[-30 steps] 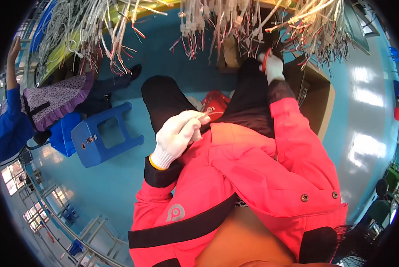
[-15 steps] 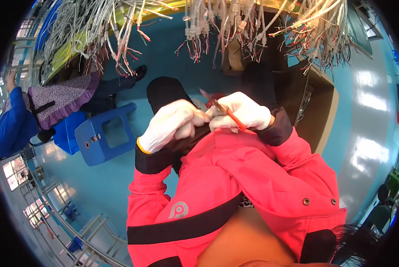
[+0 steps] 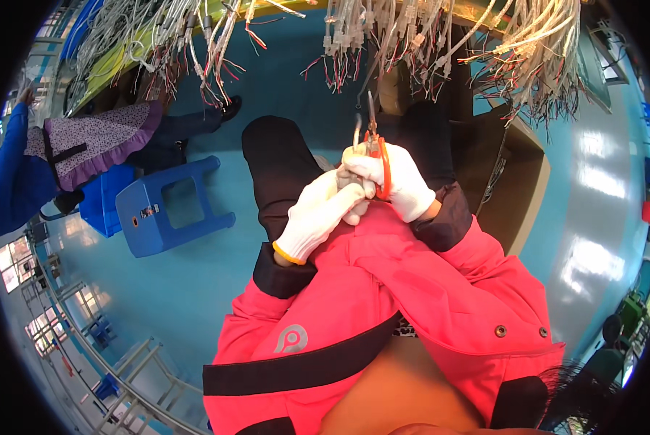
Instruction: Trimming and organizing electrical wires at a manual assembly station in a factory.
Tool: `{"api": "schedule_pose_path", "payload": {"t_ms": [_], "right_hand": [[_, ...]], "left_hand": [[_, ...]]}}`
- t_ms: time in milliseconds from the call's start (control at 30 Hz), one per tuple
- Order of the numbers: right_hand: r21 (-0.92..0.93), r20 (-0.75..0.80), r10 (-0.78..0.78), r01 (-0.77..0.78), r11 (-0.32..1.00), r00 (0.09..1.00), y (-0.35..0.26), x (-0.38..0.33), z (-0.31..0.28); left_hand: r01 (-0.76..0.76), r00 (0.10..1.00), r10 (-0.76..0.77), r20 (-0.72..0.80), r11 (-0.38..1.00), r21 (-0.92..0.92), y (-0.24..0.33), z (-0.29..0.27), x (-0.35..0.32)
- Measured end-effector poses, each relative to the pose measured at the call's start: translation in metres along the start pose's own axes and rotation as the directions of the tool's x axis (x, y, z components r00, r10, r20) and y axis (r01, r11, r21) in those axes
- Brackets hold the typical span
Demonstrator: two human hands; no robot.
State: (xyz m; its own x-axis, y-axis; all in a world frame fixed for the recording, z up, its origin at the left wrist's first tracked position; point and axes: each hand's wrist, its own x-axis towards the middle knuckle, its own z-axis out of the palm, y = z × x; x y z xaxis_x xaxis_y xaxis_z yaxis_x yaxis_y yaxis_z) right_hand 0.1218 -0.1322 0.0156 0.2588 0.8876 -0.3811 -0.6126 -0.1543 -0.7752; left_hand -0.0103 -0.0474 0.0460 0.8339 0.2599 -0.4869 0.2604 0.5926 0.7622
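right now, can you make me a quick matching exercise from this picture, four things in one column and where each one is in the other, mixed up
Things
1. scissors
2. plastic stool
3. wire bundles
4. left hand

Places
a. hanging along the top of the view
b. on the blue floor, left of the person's legs
c. held in the gloved right hand, orange handles, blades pointing up
d. pressed against the right hand, just below it to the left

Pairs: 1-c, 2-b, 3-a, 4-d
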Motion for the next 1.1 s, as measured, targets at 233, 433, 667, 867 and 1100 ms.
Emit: {"api": "schedule_pose_path", "payload": {"t_ms": [233, 433, 667, 867, 1100], "right_hand": [[-0.327, -0.121, -0.074, 0.031, 0.944, 0.990, 0.007, 0.018, -0.021], [-0.295, 0.141, 0.086, -0.041, 0.955, 0.986, -0.037, -0.019, -0.016], [-0.071, 0.495, 0.228, -0.222, 0.972, 0.839, -0.011, -0.034, -0.017], [0.045, 0.562, 0.177, -0.243, 0.969, 0.808, -0.004, -0.028, -0.017], [0.068, 0.522, 0.150, -0.217, 0.974, 0.840, 0.004, -0.029, -0.017]], "left_hand": [[0.096, 0.965, -0.013, 0.261, 0.947, -0.306, -0.020, -0.027, 0.006], [-0.165, 0.968, 0.245, 0.057, 0.790, -0.590, -0.022, -0.027, 0.024], [-0.276, 0.945, 0.326, -0.015, 0.772, -0.573, -0.024, -0.033, 0.029], [-0.417, 0.901, 0.416, -0.123, 0.752, -0.511, -0.022, -0.028, 0.031], [-0.385, 0.915, 0.397, -0.076, 0.797, -0.466, -0.020, -0.020, 0.028]]}}
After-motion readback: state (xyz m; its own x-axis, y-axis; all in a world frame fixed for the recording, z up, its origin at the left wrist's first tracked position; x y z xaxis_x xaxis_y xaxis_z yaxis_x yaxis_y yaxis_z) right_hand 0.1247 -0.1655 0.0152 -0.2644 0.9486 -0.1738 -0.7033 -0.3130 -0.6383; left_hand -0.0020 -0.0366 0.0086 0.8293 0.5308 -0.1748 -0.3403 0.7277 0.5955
